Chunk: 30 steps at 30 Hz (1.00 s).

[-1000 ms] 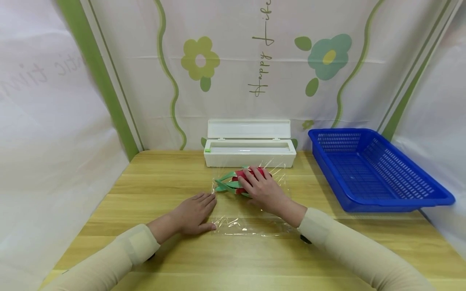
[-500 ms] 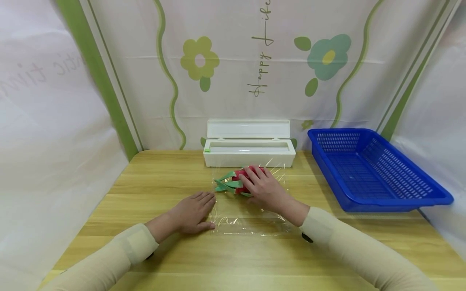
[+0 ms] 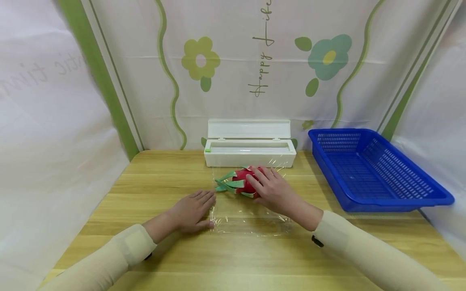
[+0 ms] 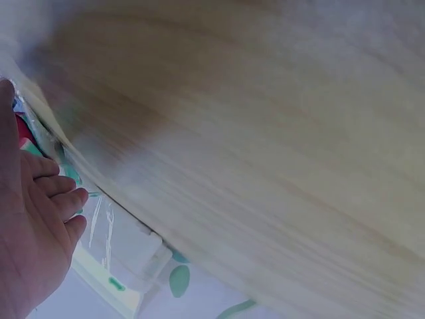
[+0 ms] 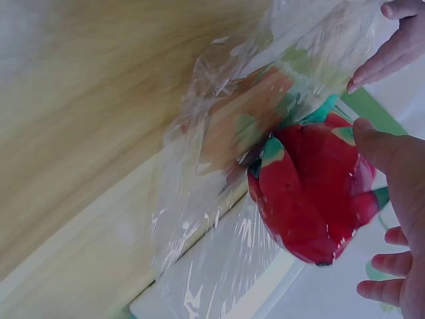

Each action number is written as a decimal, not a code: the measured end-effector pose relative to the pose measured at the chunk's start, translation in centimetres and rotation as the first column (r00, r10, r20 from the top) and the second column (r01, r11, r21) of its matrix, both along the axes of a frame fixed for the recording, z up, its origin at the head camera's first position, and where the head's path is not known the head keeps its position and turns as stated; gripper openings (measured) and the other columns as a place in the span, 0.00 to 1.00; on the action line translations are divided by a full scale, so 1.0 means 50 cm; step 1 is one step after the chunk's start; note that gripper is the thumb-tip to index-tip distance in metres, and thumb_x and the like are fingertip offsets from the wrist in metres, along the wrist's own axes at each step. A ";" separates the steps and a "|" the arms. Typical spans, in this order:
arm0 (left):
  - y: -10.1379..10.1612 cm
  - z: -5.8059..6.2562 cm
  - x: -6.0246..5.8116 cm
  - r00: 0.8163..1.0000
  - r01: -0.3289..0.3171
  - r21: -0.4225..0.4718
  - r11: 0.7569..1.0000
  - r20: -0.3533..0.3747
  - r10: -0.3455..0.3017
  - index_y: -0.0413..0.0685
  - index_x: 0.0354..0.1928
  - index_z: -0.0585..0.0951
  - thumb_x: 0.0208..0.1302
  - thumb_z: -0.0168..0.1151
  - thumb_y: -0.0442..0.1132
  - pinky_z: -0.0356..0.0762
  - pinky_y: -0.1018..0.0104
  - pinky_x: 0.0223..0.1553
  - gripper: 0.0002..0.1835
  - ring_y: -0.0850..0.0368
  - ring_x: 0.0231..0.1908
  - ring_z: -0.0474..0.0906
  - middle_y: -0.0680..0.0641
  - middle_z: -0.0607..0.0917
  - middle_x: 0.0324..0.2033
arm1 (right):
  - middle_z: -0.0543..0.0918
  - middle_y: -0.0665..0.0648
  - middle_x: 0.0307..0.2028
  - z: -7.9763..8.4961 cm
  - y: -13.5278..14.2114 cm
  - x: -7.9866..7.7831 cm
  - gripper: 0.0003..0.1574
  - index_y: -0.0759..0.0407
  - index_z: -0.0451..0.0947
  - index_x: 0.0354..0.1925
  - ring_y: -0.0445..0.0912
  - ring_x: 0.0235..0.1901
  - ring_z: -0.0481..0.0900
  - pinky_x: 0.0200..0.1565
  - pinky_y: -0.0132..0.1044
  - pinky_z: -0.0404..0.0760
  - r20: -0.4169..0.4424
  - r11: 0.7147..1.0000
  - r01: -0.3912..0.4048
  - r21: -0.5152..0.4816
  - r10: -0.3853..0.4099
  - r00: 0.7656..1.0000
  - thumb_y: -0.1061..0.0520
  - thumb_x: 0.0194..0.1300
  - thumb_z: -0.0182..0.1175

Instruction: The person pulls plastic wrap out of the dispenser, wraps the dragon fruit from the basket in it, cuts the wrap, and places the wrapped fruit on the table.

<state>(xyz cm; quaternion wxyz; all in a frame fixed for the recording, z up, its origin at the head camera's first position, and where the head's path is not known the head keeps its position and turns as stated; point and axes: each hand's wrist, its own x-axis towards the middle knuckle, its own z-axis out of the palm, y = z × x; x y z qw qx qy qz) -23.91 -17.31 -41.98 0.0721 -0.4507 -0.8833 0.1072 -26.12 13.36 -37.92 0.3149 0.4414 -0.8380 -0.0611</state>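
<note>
A red dragon fruit (image 3: 239, 176) with green leafy tips lies on a sheet of clear cling film (image 3: 251, 222), its leaves pointing left. My right hand (image 3: 280, 196) is over the fruit's right end, fingers spread. In the right wrist view the thumb (image 5: 378, 143) is by the fruit's edge and the other fingers extend beside it, not curled round it. On the table at the film's left edge, my left hand (image 3: 192, 212) rests with fingers fairly straight; its thumb and fingertips touch that edge. The left wrist view shows the palm side of that hand (image 4: 36, 232).
Behind the fruit stands a white cling film box (image 3: 250, 159) with its lid (image 3: 249, 129) raised. A blue perforated basket (image 3: 378, 204) is at the right of the wooden table (image 3: 164, 173). A printed curtain (image 3: 233, 97) hangs behind and along the sides.
My right hand has slid a little to the right along the dragon fruit, uncovering more of its red body. The left hand has barely shifted, and the fruit stays in place.
</note>
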 end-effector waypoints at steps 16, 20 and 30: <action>-0.005 0.005 0.014 0.997 0.071 0.039 0.997 -0.030 -0.070 0.35 0.62 0.59 0.60 0.38 0.65 0.49 0.54 0.60 0.42 0.45 0.61 0.54 0.38 0.60 0.62 | 0.71 0.68 0.50 0.015 0.096 0.059 0.45 0.66 0.67 0.54 0.61 0.52 0.67 0.51 0.51 0.67 -0.039 0.997 -0.083 0.000 0.083 0.996 0.44 0.42 0.69; -0.005 0.009 0.019 0.991 0.126 0.019 0.992 -0.051 -0.125 0.36 0.62 0.59 0.61 0.39 0.64 0.50 0.54 0.60 0.41 0.45 0.61 0.54 0.38 0.60 0.62 | 0.73 0.67 0.50 0.007 0.116 0.070 0.36 0.66 0.68 0.54 0.60 0.50 0.70 0.49 0.51 0.69 -0.062 0.992 -0.129 -0.012 0.129 0.990 0.41 0.58 0.54; 0.000 0.013 0.037 0.966 0.255 0.006 0.967 -0.053 -0.255 0.38 0.61 0.63 0.62 0.42 0.60 0.52 0.55 0.59 0.36 0.47 0.61 0.56 0.40 0.63 0.60 | 0.78 0.65 0.44 -0.025 0.138 0.089 0.28 0.66 0.75 0.46 0.56 0.43 0.76 0.43 0.49 0.74 -0.088 0.943 -0.331 -0.020 0.328 0.940 0.47 0.69 0.38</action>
